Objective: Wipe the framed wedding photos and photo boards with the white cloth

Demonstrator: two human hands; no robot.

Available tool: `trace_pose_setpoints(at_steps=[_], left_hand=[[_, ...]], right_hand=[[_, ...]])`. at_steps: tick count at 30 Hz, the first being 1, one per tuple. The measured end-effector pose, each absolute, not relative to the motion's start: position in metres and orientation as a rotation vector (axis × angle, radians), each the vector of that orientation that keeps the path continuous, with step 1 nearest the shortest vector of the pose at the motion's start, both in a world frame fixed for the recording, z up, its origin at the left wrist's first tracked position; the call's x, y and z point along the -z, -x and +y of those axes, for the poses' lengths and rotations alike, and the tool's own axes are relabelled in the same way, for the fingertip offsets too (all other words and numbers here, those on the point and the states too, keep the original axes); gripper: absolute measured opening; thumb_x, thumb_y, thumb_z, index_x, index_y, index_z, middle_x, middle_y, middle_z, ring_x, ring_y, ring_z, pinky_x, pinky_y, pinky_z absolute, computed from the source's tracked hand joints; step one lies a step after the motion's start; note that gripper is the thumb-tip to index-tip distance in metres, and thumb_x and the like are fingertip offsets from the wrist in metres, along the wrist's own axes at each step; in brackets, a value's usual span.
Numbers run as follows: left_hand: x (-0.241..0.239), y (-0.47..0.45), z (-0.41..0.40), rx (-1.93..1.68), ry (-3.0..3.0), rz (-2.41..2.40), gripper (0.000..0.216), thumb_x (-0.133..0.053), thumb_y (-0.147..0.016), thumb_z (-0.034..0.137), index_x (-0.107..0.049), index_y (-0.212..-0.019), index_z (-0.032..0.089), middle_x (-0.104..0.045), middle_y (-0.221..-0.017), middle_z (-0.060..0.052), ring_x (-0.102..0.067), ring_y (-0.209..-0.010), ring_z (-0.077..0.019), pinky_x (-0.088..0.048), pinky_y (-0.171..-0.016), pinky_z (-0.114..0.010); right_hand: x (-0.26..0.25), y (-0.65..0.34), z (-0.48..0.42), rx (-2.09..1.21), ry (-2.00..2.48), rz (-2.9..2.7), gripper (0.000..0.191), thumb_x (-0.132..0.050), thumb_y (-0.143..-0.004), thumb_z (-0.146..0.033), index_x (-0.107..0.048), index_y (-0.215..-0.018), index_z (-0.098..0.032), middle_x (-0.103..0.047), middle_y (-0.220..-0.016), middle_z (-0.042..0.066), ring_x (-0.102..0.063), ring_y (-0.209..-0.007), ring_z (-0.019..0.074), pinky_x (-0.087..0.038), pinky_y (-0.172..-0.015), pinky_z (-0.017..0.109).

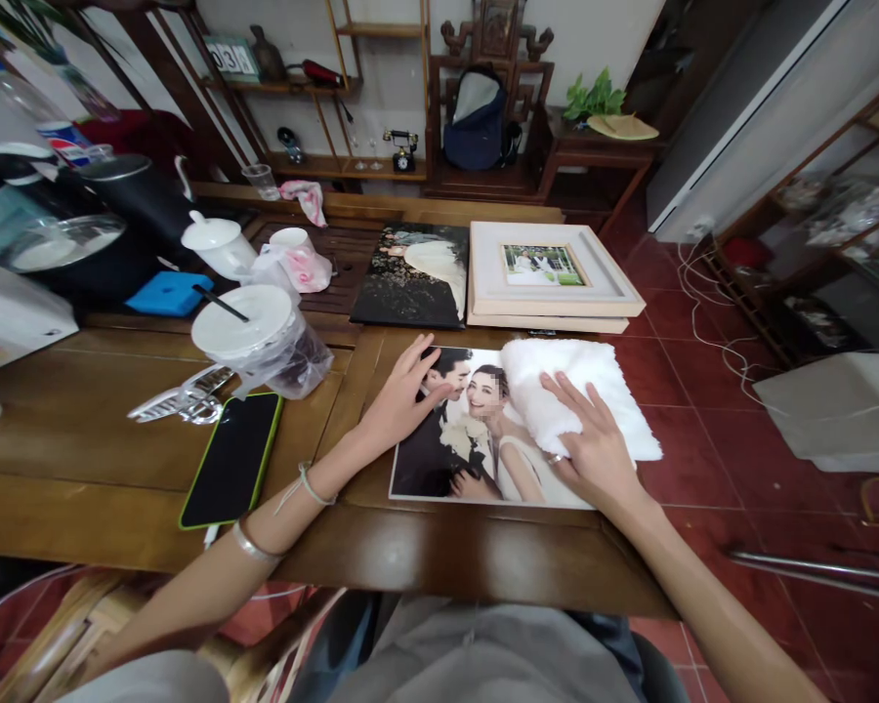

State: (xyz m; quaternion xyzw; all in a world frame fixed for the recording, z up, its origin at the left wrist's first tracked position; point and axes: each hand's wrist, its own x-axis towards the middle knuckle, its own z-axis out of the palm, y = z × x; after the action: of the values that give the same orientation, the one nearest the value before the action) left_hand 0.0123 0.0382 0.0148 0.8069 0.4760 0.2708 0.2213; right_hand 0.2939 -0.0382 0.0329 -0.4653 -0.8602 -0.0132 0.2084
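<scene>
A large wedding photo print (pixel 454 459) lies flat on the wooden table (pixel 103 439) near its front edge. My left hand (pixel 402 395) rests on the print's upper left corner with fingers spread flat. My right hand (pixel 593 444) presses flat on a white fluffy cloth (pixel 557 386) that covers the right part of the print. A ring shows on that hand. Neither hand grips anything.
Behind the print lie a dark photo panel (pixel 414 273) and a cream framed photo (pixel 549 273). Left of my arm are a black phone in a green case (pixel 234 459), a lidded plastic cup in a bag (pixel 253 337), a white teapot (pixel 216 244) and a blue box (pixel 168 293).
</scene>
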Motion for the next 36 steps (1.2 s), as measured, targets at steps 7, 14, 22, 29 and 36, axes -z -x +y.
trace_pose_setpoints(at_steps=[7, 14, 22, 29, 36], left_hand=[[-0.011, -0.016, 0.029, -0.721, -2.258, 1.257, 0.054, -0.038, -0.098, 0.040, -0.029, -0.146, 0.017, -0.025, -0.157, -0.014, -0.014, -0.148, -0.0250, -0.018, -0.119, -0.049], [-0.008, -0.014, 0.035, -0.740, -2.220, 1.240, 0.051, -0.035, -0.098, 0.035, -0.030, -0.146, 0.019, -0.029, -0.155, -0.014, -0.020, -0.146, -0.0241, -0.021, -0.118, -0.049], [-0.011, -0.013, 0.033, -0.680, -2.225, 1.294, 0.051, -0.035, -0.099, 0.037, -0.031, -0.146, 0.018, -0.028, -0.156, -0.014, -0.019, -0.146, -0.0251, -0.021, -0.117, -0.051], [-0.007, -0.015, 0.032, -0.760, -2.183, 1.277, 0.056, -0.042, -0.096, 0.043, -0.032, -0.146, 0.019, -0.028, -0.155, -0.014, -0.020, -0.146, -0.0259, -0.021, -0.117, -0.050], [-0.002, -0.013, 0.036, -0.832, -2.192, 1.249, 0.051, -0.037, -0.098, 0.038, -0.035, -0.144, 0.016, -0.031, -0.154, -0.015, -0.021, -0.146, -0.0245, -0.021, -0.118, -0.049]], right_hand=[[-0.029, -0.290, -0.040, 0.053, 1.278, -2.350, 0.023, -0.055, -0.067, -0.006, -0.050, -0.049, -0.021, -0.038, -0.150, 0.008, -0.032, -0.139, 0.0339, -0.025, -0.113, 0.061], [-0.039, -0.311, -0.023, 0.223, 1.155, -2.096, 0.026, -0.054, -0.058, 0.000, -0.044, -0.048, -0.022, -0.032, -0.153, -0.002, -0.037, -0.136, 0.0338, -0.036, -0.109, 0.057], [-0.037, -0.290, -0.005, 0.128, 1.383, -2.403, 0.013, -0.063, -0.069, -0.009, -0.058, -0.060, -0.016, -0.024, -0.155, 0.015, -0.022, -0.142, 0.0383, -0.023, -0.113, 0.060], [-0.034, -0.292, -0.006, 0.172, 1.399, -2.480, 0.011, -0.061, -0.075, -0.015, -0.061, -0.065, -0.017, -0.036, -0.151, 0.014, -0.021, -0.143, 0.0351, -0.022, -0.115, 0.057], [-0.036, -0.291, -0.004, 0.205, 1.402, -2.496, 0.011, -0.060, -0.076, -0.016, -0.062, -0.066, -0.016, -0.036, -0.151, 0.014, -0.022, -0.142, 0.0347, -0.022, -0.114, 0.056]])
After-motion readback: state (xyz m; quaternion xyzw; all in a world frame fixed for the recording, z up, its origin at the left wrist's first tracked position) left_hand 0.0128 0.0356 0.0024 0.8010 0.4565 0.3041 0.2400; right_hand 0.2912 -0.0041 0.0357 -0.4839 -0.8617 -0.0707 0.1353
